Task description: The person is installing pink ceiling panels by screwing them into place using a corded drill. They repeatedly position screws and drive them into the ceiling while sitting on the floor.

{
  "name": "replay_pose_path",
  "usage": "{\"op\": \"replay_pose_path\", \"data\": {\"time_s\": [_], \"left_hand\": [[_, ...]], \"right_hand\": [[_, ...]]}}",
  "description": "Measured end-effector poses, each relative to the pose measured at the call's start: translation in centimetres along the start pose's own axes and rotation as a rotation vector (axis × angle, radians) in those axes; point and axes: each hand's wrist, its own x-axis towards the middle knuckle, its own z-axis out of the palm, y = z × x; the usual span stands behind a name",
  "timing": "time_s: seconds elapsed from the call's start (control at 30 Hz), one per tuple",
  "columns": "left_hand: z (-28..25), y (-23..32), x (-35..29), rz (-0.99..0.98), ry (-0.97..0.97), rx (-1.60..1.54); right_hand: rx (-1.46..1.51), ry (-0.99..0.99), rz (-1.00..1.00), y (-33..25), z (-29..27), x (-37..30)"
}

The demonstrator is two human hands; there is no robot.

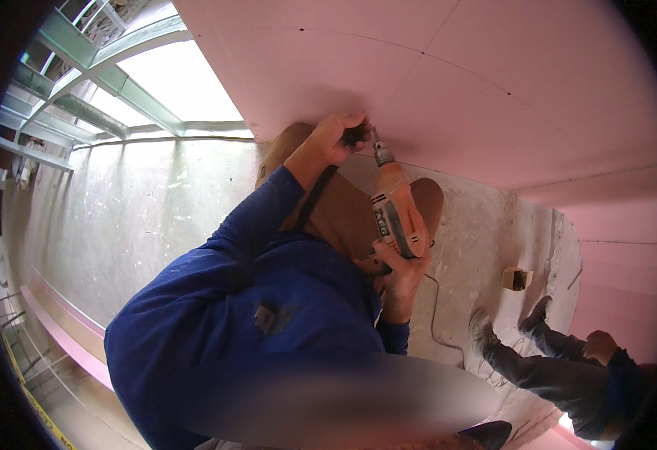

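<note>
My right hand [403,277] is wrapped round the handle of an orange and black corded power drill [399,206]. The drill's tip points at a pink wall board [433,97]. Beside that tip, my left hand [347,133] is closed close to the board, its fingertips next to the bit. A dark clump shows in its palm, too small to make out. Whether the bit touches the board cannot be told. Dark dots, like screw heads, run along lines on the board.
My bent knees in brown trousers [351,199] are under the drill. Its cord [435,322] trails over the concrete floor [163,195]. A small open cardboard box [517,279] stands at right, near another person's legs [538,375]. Metal framing [96,71] rises at upper left; pink board strips [66,330] lie at left.
</note>
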Motion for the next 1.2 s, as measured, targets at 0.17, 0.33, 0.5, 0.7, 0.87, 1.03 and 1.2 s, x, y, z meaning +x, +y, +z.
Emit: {"op": "replay_pose_path", "data": {"time_s": [0.17,0.33,0.5,0.7,0.87,1.03,1.2], "left_hand": [[1.1,0.4,0.1,0.011,-0.005,-0.016],[2.0,0.4,0.1,0.024,-0.041,0.011],[2.3,-0.2,0.0,0.009,0.06,-0.001],[2.7,-0.7,0.1,-0.012,-0.007,-0.011],[3.2,-1.4,0.2,-0.035,-0.001,-0.016],[3.4,-1.7,0.4,-0.049,-0.026,-0.065],[4.0,-1.7,1.0,-0.04,0.017,-0.12]], "right_hand": [[-0.034,-0.009,0.007,-0.4,0.3,0.0],[-0.039,0.031,-0.063,-0.6,1.0,-0.1],[-0.027,0.049,-0.073,-0.7,1.3,-0.2],[-0.025,0.042,-0.048,0.0,0.7,-0.1],[-0.026,0.061,-0.091,0.6,0.7,0.0],[-0.072,0.068,-0.102,0.2,0.8,-0.1],[-0.06,0.073,-0.014,-0.6,1.0,-0.5]]}}
